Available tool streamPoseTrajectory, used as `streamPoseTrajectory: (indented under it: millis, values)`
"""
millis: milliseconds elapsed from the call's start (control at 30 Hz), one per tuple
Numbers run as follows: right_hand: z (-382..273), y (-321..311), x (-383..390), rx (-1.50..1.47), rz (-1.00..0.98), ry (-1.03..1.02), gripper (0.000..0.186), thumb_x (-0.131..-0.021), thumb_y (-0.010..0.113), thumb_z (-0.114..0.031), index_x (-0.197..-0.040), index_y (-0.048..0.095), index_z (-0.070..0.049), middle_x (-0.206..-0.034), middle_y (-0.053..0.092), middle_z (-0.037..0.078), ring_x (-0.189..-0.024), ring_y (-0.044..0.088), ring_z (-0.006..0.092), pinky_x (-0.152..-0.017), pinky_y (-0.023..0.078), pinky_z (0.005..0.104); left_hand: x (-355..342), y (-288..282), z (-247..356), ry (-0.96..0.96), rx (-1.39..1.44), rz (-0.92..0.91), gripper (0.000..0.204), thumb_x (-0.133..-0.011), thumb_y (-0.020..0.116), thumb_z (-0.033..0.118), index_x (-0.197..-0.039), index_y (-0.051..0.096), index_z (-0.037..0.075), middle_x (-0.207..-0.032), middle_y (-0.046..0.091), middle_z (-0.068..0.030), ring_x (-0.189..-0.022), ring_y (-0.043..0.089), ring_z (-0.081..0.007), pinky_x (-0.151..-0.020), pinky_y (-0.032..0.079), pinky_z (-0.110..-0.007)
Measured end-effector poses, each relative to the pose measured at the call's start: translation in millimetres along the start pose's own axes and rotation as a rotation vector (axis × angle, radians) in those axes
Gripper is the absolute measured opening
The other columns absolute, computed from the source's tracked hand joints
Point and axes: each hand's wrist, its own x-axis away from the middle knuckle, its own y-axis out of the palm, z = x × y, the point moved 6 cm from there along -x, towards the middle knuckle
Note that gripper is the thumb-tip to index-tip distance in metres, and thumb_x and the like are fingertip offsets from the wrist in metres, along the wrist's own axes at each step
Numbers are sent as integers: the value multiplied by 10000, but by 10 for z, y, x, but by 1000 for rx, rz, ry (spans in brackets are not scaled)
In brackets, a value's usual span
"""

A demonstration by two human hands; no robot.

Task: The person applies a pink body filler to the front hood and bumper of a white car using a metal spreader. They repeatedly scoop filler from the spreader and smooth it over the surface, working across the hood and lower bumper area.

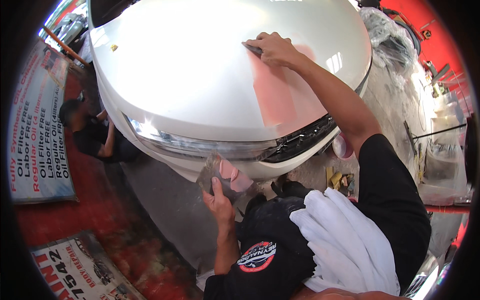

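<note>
My right hand [271,51] grips a dark flat spreader [252,48] on the hood of a white car [195,75], at the upper edge of a pink patch of paste [274,100] spread across the hood. Below the car's front, my left hand [218,202] holds up a grey flat board [209,172] carrying a smear of pink paste [235,177], my thumb lying on its face. The front headlamp and dark grille [300,142] run just above the board.
A co-worker in dark clothes [100,135] crouches by the car's left side, near printed banners [40,130]. A pink bucket [343,146] and yellow scraps [337,182] lie under the bumper. Plastic sheeting [385,35] and a red wall [435,30] stand right. A white cloth [345,235] hangs over me.
</note>
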Motion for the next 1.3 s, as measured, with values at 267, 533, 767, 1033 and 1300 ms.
streamPoseTrajectory:
  millis: [267,533,767,1033,1300]
  values:
    - [-419,294,1329,48,-12,-166,616,-824,631,-133,-1408,573,-320,-1351,564,58,-1265,484,304,-1014,363,544,-155,260,103,19,-3,-50,336,-1058,535,178,-1342,552,0,-1284,619,-93,-1118,615,-184,-942,509,-345]
    - [-556,605,2482,74,206,-202,610,-757,710,-144,-1340,600,-285,-1274,560,1,-1163,497,269,-954,337,540,-95,456,98,32,2,-175,345,-1053,548,197,-1332,559,-6,-1266,626,-100,-1104,623,-193,-927,517,-341]
    - [-399,374,2911,27,198,-126,625,-743,691,-94,-1339,597,-257,-1293,559,44,-1219,500,282,-1007,361,531,6,572,161,0,58,-205,366,-1047,548,188,-1360,520,0,-1298,602,-121,-1149,611,-222,-946,519,-371]
    - [-1068,-473,3413,-564,292,-600,648,-709,683,61,-1319,610,-146,-1328,515,137,-1278,486,385,-1081,388,597,79,1243,124,-413,332,-426,324,-1029,532,87,-1340,512,-1,-1256,625,-153,-1092,659,-245,-936,562,-396]
    - [-3,-193,3399,-164,264,-443,557,-790,695,-111,-1336,600,-160,-1354,536,77,-1290,480,374,-1079,396,551,229,1482,389,-331,312,-553,241,-1038,527,88,-1255,578,-2,-1174,672,-100,-1025,676,-178,-868,576,-326]
